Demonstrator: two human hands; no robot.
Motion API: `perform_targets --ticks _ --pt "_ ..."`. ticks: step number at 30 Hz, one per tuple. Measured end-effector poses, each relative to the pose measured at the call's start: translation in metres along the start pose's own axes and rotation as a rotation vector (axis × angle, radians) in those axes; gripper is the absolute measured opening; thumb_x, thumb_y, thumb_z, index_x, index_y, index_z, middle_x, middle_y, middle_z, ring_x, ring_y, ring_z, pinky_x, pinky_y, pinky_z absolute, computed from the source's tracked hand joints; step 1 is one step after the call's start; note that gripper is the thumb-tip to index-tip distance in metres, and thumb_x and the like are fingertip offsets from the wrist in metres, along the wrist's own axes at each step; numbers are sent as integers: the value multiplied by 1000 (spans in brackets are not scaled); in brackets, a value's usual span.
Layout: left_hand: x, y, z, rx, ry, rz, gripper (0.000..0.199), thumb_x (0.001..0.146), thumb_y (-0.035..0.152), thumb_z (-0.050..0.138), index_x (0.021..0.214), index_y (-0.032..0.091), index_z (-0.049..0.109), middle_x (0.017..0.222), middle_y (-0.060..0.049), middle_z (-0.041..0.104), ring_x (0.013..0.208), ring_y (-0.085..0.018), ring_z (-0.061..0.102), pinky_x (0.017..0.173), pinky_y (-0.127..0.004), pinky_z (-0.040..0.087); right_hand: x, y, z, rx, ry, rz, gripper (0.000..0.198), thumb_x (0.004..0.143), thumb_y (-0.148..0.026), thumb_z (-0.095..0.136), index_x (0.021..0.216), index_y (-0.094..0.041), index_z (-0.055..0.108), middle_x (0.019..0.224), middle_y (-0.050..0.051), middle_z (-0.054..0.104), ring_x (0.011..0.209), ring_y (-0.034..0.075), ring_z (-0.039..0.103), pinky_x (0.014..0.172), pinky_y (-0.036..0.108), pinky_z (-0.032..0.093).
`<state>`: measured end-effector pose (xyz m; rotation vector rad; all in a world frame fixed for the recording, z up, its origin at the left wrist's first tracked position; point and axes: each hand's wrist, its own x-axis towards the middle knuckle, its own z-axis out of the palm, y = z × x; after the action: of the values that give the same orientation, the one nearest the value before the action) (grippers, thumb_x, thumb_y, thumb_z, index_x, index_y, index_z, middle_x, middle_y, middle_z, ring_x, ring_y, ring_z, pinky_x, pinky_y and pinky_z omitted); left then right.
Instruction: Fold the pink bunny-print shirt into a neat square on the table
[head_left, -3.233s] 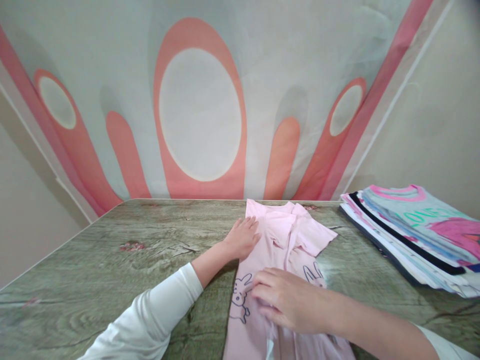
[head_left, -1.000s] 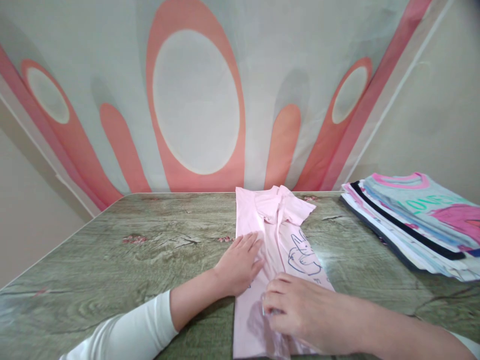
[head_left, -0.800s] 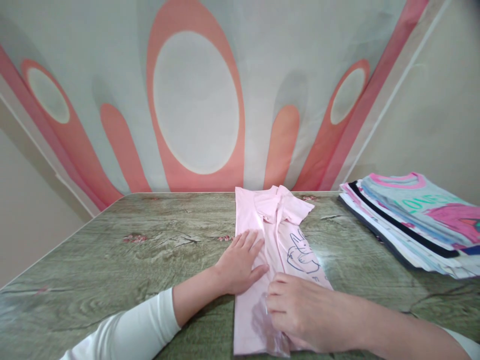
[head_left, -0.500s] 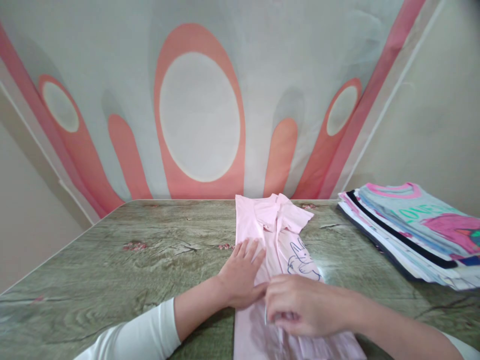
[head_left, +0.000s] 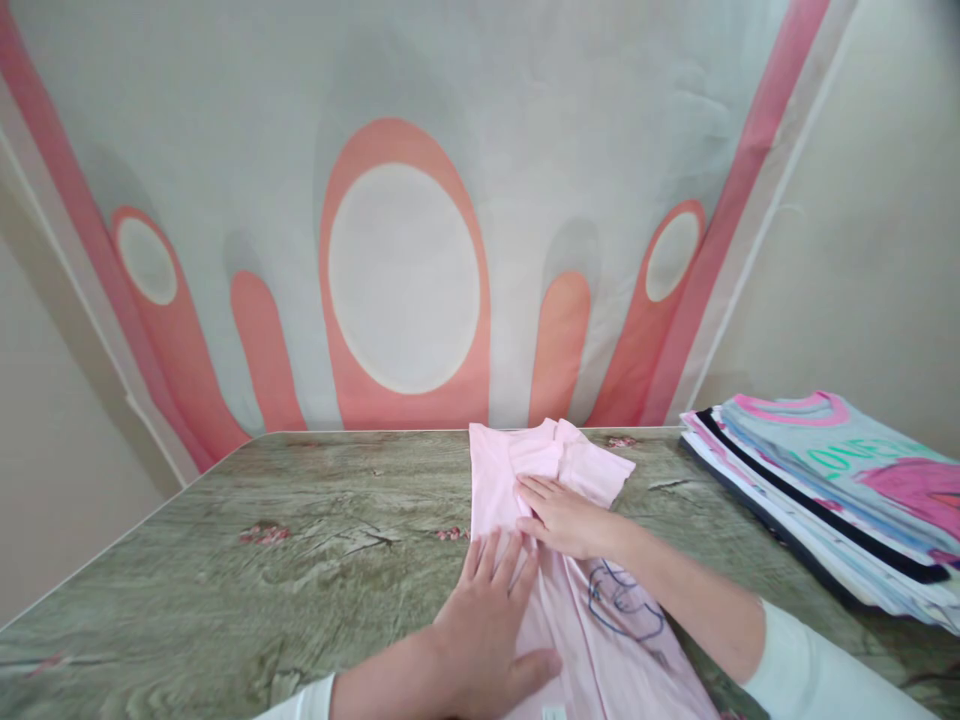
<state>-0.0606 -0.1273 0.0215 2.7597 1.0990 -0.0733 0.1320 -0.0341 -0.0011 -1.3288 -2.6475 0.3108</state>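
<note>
A pink T-shirt (head_left: 544, 610) lies partly folded lengthwise on the table, its short sleeve sticking out at the far right. A dark blue line drawing shows on its right part, half covered by my right forearm. My left hand (head_left: 491, 610) rests on the shirt's left part with fingers spread and thumb stretched to the right. Farther off, my right hand (head_left: 562, 515) lies flat on the cloth just below the sleeve, fingers stretched to the left. Both hands touch the fabric without gripping it. A small white label shows at the bottom of the view.
On the right side of the table stands a stack of folded clothes (head_left: 817, 500), a grey top with pink collar uppermost. The wood-patterned tabletop (head_left: 337, 580) ends at a wall (head_left: 405, 280) with pink and white printed shapes.
My right hand has moved from the near part of the shirt to near the sleeve, and its curled fingers have straightened. My left hand stays on the cloth. The camera has tilted up.
</note>
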Motion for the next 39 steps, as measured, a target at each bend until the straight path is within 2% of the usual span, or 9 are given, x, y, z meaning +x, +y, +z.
perform_targets --ticks 4,8,12,16,21,27,31,34,39 --pt "-8 3 15 -35 -83 39 83 82 64 34 145 17 7 148 -14 -1 133 -39 -7 105 -62 6 -26 -16 -5 21 -12 1 63 89 -50 34 137 -10 34 145 16 28 133 25 23 109 42 19" --pt "-19 4 31 -35 -161 17 56 92 39 29 144 24 14 149 -8 3 134 -37 -1 105 -61 9 -48 -26 -17 82 -4 -49 59 88 -49 40 134 -13 40 141 15 36 129 26 32 105 43 25" --pt "-16 -4 9 -44 -116 29 63 90 46 32 145 23 10 149 -7 4 136 -30 3 108 -51 19 -49 -7 -30 210 85 -112 47 89 -39 42 129 -15 44 132 12 48 122 23 42 101 39 33" --pt "35 -37 -13 64 33 -155 56 92 36 27 141 11 21 148 -14 14 136 -25 9 109 -45 17 -40 27 -26 147 269 18 47 89 -35 41 131 -14 43 136 14 43 127 24 36 105 43 28" --pt "112 -97 -1 171 212 -217 57 92 40 26 138 6 26 145 -19 21 136 -24 15 108 -44 17 -38 44 -3 32 108 70 54 89 -43 39 136 -16 38 143 12 34 132 25 25 107 47 18" --pt "134 -126 11 121 246 -236 75 88 60 21 138 4 25 145 -20 22 135 -27 17 107 -40 17 -40 44 3 20 50 122 59 89 -46 35 139 -15 32 146 12 27 134 25 20 108 46 11" --pt "138 -121 2 107 189 -351 88 81 69 26 138 2 24 145 -23 19 133 -36 17 105 -47 19 -38 45 -2 80 84 77 56 87 -45 42 134 -15 39 143 14 33 132 26 26 107 46 15" --pt "146 -99 -10 130 130 -391 74 86 59 27 136 5 28 145 -22 18 133 -39 15 102 -54 19 -37 58 -11 181 261 53 44 87 -38 44 123 -13 49 129 15 49 120 24 42 101 40 29" --pt "166 -48 -21 112 -9 -136 52 89 31 30 137 10 26 147 -17 18 135 -28 17 104 -50 19 -38 105 -18 157 580 380 33 82 -29 48 108 -10 55 108 15 60 99 22 55 87 33 39"
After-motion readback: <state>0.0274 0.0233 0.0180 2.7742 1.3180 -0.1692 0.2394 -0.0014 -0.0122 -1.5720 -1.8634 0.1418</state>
